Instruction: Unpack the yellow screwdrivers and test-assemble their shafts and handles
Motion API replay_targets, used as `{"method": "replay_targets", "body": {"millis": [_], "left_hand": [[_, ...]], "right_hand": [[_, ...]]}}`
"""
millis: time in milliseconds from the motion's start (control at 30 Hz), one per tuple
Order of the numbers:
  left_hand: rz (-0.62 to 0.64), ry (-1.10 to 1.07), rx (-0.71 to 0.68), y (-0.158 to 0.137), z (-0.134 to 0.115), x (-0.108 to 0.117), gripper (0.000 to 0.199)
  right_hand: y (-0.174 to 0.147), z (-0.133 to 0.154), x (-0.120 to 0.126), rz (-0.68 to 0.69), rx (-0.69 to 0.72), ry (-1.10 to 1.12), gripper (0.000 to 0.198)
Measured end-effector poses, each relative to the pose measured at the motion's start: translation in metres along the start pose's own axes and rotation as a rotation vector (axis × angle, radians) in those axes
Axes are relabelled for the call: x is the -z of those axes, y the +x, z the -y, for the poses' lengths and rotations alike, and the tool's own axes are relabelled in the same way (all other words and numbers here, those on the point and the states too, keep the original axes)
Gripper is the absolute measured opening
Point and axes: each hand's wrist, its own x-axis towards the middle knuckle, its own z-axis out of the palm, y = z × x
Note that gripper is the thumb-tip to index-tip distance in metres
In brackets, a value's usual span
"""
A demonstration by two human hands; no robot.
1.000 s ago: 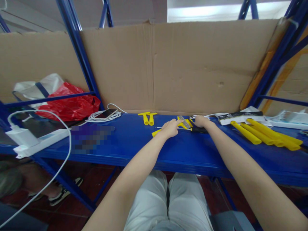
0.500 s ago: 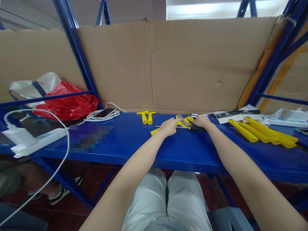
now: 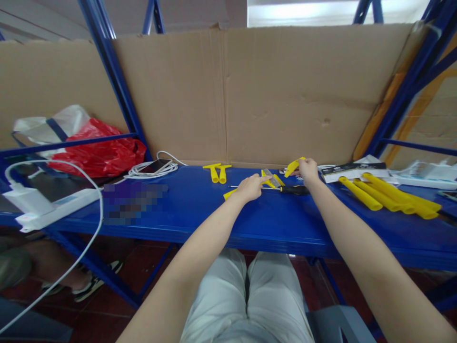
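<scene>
My left hand [image 3: 251,187] is closed around a yellow scraper-like tool [image 3: 228,194]; the end of its handle shows left of the wrist. By the fingertips lies a metal blade [image 3: 274,181] with yellow pieces at its edges; how it is joined to the tool is unclear. My right hand [image 3: 308,169] pinches a flat yellow piece [image 3: 292,167] raised above the table. Below it rests a screwdriver [image 3: 294,190] with a black handle, its thin shaft pointing left past my left hand. Small metal parts [image 3: 283,171] lie behind, partly hidden.
Two yellow T-shaped handles [image 3: 218,174] lie near the cardboard wall [image 3: 285,95]. To the right are several yellow tubes [image 3: 387,195] beside a black-and-white box [image 3: 353,170]. A coiled white cable [image 3: 152,171], red bag [image 3: 103,150] and power strip [image 3: 67,209] sit left on the blue table [image 3: 200,214].
My right hand has lifted up and slightly right, and the flat yellow piece now shows between its fingers. My left hand stays in place on the yellow tool.
</scene>
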Motion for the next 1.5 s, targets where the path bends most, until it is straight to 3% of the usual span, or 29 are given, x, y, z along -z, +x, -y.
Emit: {"method": "replay_targets", "body": {"millis": [267, 500, 667, 833, 1000, 1200, 1500], "left_hand": [[-0.014, -0.03, 0.015, 0.001, 0.001, 0.0, 0.051], [-0.034, -0.035, 0.017, 0.003, 0.004, -0.004, 0.052], [-0.026, -0.039, 0.021, 0.002, 0.003, -0.003, 0.051], [-0.032, -0.048, 0.025, 0.002, 0.003, -0.004, 0.055], [-0.033, -0.066, 0.024, 0.003, 0.003, -0.005, 0.063], [-0.038, -0.107, 0.031, 0.003, 0.003, -0.005, 0.069], [-0.06, -0.103, 0.042, 0.002, 0.002, -0.007, 0.07]], "right_hand": [[-0.007, 0.003, 0.001, 0.209, -0.211, 0.217, 0.033], [-0.007, 0.005, -0.001, 0.413, -0.121, 0.127, 0.014], [-0.019, 0.016, -0.005, 0.441, -0.185, 0.301, 0.013], [-0.032, 0.024, -0.007, 0.439, -0.131, 0.304, 0.01], [-0.037, 0.023, -0.013, 0.448, -0.01, 0.12, 0.012], [-0.039, 0.019, -0.022, 0.403, 0.17, -0.113, 0.03], [-0.045, 0.02, -0.025, 0.44, 0.175, -0.139, 0.029]]}}
